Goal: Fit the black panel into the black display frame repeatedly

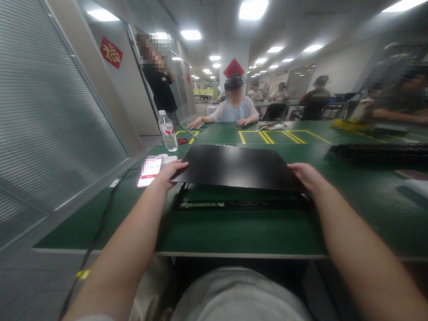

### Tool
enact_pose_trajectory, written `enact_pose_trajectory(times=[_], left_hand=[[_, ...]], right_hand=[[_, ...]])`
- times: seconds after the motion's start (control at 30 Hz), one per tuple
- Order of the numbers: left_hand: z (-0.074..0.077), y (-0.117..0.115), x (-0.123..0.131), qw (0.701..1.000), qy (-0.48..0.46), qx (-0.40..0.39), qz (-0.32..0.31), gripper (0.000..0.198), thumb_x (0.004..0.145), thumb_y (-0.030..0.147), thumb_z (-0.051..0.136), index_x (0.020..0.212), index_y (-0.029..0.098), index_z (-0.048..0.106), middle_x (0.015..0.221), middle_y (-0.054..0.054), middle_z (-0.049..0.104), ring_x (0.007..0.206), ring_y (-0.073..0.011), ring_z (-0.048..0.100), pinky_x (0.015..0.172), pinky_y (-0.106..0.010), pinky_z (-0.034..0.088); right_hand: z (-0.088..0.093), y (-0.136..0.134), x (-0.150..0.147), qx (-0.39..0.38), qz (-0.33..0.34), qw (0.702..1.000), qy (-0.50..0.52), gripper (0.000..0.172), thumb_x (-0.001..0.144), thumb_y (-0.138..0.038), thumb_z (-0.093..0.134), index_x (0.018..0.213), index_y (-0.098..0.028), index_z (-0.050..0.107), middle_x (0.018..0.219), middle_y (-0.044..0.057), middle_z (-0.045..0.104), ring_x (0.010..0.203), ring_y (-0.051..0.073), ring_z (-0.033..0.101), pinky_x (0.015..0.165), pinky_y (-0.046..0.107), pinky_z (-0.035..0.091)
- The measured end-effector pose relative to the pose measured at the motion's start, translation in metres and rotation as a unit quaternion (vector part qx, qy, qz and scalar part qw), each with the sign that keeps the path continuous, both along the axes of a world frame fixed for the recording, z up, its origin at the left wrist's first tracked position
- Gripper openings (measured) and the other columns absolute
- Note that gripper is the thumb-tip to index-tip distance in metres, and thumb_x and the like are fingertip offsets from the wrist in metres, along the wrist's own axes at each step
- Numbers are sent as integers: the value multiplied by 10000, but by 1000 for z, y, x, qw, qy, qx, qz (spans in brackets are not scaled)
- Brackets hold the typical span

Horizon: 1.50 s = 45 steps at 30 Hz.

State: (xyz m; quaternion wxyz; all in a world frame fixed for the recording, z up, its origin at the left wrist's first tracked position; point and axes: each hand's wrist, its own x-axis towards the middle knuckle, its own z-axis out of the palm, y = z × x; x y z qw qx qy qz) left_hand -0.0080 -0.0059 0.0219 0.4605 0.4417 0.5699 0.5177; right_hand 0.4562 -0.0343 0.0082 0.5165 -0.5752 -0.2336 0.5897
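Observation:
A thin, glossy black panel (237, 167) is held roughly level just above the table, its near edge a little raised. My left hand (171, 173) grips the panel's left edge, thumb on top and the other fingers mostly hidden. At the opposite edge, my right hand (306, 175) is closed on the panel in much the same way. Beneath it, partly covered, a dark frame (261, 204) lies on the green table (240, 236). Along the frame's near side shows a narrow strip with pale, printed-looking marks (202, 205). Whether panel and frame touch farther back is hidden.
To the left stand a water bottle (169, 133) and a lit phone (150, 174), beside a white object (167, 159). Red-handled scissors (183, 141) lie behind. A black cable (103, 218) crosses the left edge. Long black parts (374, 154) lie right. A person (234, 109) sits opposite.

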Motion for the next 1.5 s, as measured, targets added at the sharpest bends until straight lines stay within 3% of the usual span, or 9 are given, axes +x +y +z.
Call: enact_pose_trajectory(times=[0.4,0.83,1.03,1.23,1.37,1.5], left_hand=[[-3,2,-4,998,-48,-44,-3,290,499,190,833,723,204,649,621,2,715,549,-188,667,511,-266,499],[-2,2,-5,996,-56,-70,-3,249,473,192,814,683,195,681,643,-41,741,560,-212,677,520,-292,537],[1,-1,-3,997,-52,-63,-7,271,464,181,831,687,198,679,641,-35,739,563,-214,675,516,-292,531],[1,-1,0,998,-38,-53,-1,272,467,189,820,682,195,654,608,-23,715,535,-200,660,502,-278,506],[1,-3,4,999,-17,-47,10,261,486,186,818,676,200,639,578,-11,698,516,-189,644,491,-265,491],[2,-6,8,999,6,-49,6,246,506,182,825,678,195,650,584,-27,704,514,-192,642,478,-262,474]], right_hand=[[-3,4,3,51,-52,989,-127,318,796,-83,621,1096,-185,650,671,58,736,497,182,669,434,240,518],[3,-3,-5,46,-41,975,-214,434,863,-163,643,1295,-183,682,675,51,732,585,163,674,541,225,514],[3,-3,-6,39,-39,975,-215,456,972,-310,556,1400,-192,664,710,74,744,636,190,689,576,252,516],[1,0,-2,39,-50,972,-225,476,948,-337,580,1390,-194,685,711,75,754,629,192,674,561,256,500],[-2,1,2,42,-60,968,-239,472,927,-321,589,1365,-188,706,707,79,761,573,171,633,497,233,431],[-4,3,5,39,-71,964,-254,472,917,-287,573,1352,-160,706,656,80,739,459,133,500,414,207,303]])
